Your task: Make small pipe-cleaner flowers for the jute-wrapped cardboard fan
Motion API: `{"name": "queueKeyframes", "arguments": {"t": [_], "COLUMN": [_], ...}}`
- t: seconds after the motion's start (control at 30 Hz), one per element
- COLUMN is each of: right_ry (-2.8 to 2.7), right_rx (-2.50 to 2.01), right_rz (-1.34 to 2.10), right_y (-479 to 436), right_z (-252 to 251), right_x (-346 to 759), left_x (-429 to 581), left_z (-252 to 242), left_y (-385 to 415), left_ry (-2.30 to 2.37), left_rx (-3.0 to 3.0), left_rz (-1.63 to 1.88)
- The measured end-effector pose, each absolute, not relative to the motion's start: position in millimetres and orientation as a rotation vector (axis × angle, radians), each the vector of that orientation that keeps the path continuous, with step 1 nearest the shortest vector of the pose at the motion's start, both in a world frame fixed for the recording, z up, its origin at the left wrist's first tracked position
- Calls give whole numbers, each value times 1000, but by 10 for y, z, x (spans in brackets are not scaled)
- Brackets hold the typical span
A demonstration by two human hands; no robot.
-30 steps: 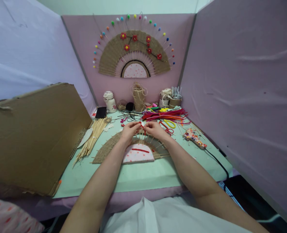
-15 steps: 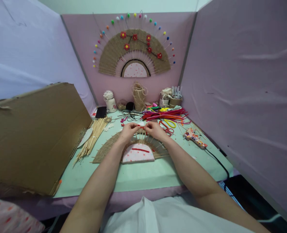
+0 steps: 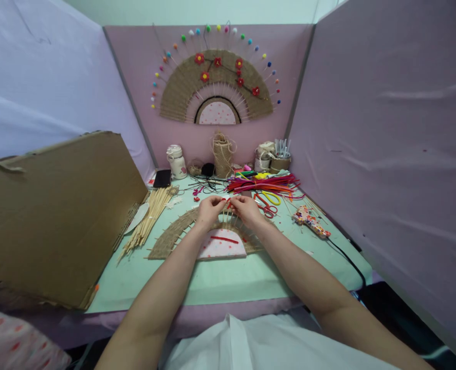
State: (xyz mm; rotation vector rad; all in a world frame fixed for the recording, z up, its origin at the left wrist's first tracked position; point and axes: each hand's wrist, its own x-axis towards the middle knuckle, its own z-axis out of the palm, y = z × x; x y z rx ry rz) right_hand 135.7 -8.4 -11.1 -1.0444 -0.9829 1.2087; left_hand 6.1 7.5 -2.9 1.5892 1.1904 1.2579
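My left hand (image 3: 210,210) and my right hand (image 3: 244,208) meet over the top of a half-made jute fan (image 3: 172,237) lying on the green table (image 3: 228,280). Both hands pinch a small red piece (image 3: 229,206) between their fingertips, just above the fan's wooden ribs. The fan has a pink dotted half-round base (image 3: 222,249) with a short red strip (image 3: 224,239) lying on it. My forearms cover part of the fan's weave on both sides.
A large cardboard sheet (image 3: 54,210) leans at the left beside a bundle of wooden skewers (image 3: 150,216). Red and pink pipe cleaners (image 3: 264,183), scissors (image 3: 267,199), a glue gun (image 3: 310,222) with its cord, twine (image 3: 222,154), jars and a phone (image 3: 161,178) lie behind. A finished fan (image 3: 216,85) hangs on the back wall.
Both hands have stayed together over the fan's top, their fingers working the small red piece. The view has tilted up slightly.
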Motion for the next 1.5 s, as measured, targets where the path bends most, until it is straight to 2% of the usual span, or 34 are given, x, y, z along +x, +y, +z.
{"name": "queueKeyframes", "arguments": {"t": [0.3,0.8,0.93,1.2,1.5], "right_ry": [-846,-976,-1016,-876,-731], "right_rx": [-933,-947,-1000,-793,-695], "right_rz": [1362,1290,1381,1825,1826], "right_y": [-150,-172,-167,-79,-77], "right_z": [-17,-61,-5,22,23], "right_x": [1368,1318,1418,1616,1526], "left_x": [90,170,139,100,87], "left_z": [-37,-102,-140,-125,-47], "left_y": [51,65,112,133,66], "left_ry": [1203,1079,1060,981,979], "left_rx": [1567,1321,1464,1631,1728], "left_rz": [1292,1407,1406,1324,1321]}}
